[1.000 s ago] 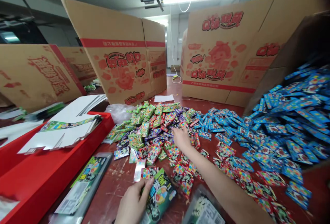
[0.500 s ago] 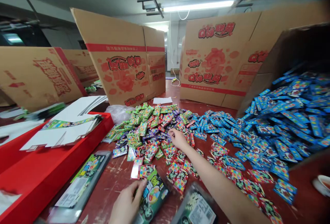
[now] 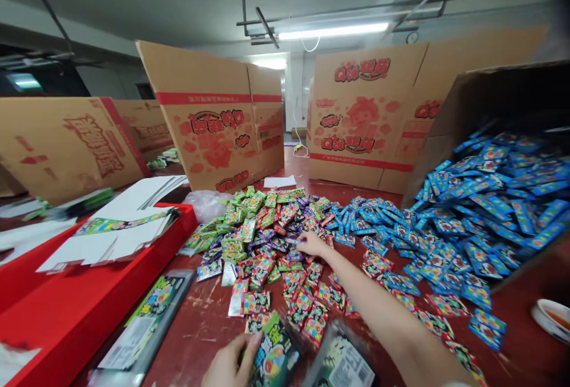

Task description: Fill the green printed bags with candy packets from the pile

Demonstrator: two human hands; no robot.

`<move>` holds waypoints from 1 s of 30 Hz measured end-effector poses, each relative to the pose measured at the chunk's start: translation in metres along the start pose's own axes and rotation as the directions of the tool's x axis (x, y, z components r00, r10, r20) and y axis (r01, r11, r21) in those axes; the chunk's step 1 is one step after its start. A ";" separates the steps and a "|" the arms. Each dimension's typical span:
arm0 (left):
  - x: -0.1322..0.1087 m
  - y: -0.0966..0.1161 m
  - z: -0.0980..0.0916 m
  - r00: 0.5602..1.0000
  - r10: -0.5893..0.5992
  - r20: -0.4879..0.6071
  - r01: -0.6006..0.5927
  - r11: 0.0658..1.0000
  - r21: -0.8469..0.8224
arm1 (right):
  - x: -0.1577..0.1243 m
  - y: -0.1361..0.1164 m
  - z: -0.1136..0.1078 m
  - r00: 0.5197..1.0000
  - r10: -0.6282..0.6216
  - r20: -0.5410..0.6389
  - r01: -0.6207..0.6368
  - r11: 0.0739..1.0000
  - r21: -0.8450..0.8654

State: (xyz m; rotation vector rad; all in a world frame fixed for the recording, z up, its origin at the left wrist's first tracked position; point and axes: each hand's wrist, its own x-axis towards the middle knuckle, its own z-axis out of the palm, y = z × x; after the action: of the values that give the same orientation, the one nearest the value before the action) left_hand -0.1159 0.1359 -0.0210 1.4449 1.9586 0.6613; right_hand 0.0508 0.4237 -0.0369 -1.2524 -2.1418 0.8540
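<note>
At about half past six in the head view, I have the left hand (image 3: 234,360) on a green printed bag (image 3: 275,356), its thumb laid over the bag's left edge in a narrow grip. The bag sits at six o'clock, cut off by the lower border, and I cannot tell whether it rests on the red-brown table (image 3: 191,316). At five o'clock from the centre, the right hand (image 3: 312,244) reaches into a mixed pile of sachets (image 3: 262,230), green, red and purple. I see its fingers drawn close together at the pile, but I cannot tell whether they pinch one.

Just below the right forearm, toward five o'clock, I find a second bag (image 3: 341,360), label up; a third bag (image 3: 149,316) lies near eight o'clock, beside a red tray (image 3: 111,310) with white printed sheets (image 3: 129,197) lying across it. Blue sachets (image 3: 490,197) spill out at three o'clock from a tipped carton (image 3: 431,138), and a bowl (image 3: 552,319) with reddish-brown contents stands close to four. Behind the pile, I have two printed cartons standing apart, one at ten o'clock (image 3: 214,129) and one at two (image 3: 365,114).
</note>
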 end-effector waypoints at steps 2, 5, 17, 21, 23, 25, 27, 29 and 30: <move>0.002 -0.003 -0.005 1.000 -0.006 0.007 0.006 1.000 -0.021 | -0.028 0.010 -0.018 0.999 -0.033 -0.044 0.037 0.994 0.098; 0.008 0.002 -0.010 1.000 0.016 0.024 -0.014 0.998 -0.065 | -0.084 0.018 -0.037 0.987 -0.079 -0.142 0.114 0.959 0.258; 0.017 0.058 0.036 0.973 0.215 0.081 -0.209 0.975 -0.076 | -0.208 -0.013 -0.053 0.970 0.095 -0.223 0.107 0.658 0.745; 0.016 0.067 0.037 0.972 0.226 0.062 -0.224 0.974 -0.046 | -0.203 -0.024 -0.050 0.976 0.053 -0.212 0.126 0.654 0.746; 0.016 0.067 0.033 0.979 0.202 0.027 -0.202 0.979 -0.019 | -0.205 -0.024 -0.048 0.984 0.052 -0.172 0.094 0.667 0.739; 0.016 0.068 0.030 0.984 0.178 0.020 -0.179 0.984 0.011 | -0.208 -0.021 -0.047 0.986 0.060 -0.157 0.076 0.674 0.735; 0.016 0.070 0.029 0.985 0.169 0.037 -0.171 0.984 0.053 | -0.212 -0.019 -0.047 0.990 0.053 -0.129 0.059 0.680 0.731; 0.014 0.073 0.032 0.985 0.164 0.054 -0.169 0.979 0.111 | -0.213 -0.019 -0.045 0.995 0.015 -0.100 0.059 0.722 0.690; 0.013 0.075 0.033 0.985 0.164 0.063 -0.171 0.976 0.133 | -0.213 -0.019 -0.043 0.995 -0.018 -0.096 0.076 0.759 0.647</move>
State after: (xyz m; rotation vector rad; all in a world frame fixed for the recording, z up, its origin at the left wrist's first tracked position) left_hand -0.0454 0.1706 0.0067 1.7087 1.8887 0.5645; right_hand 0.1647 0.2383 -0.0185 -0.8370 -1.5673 1.3463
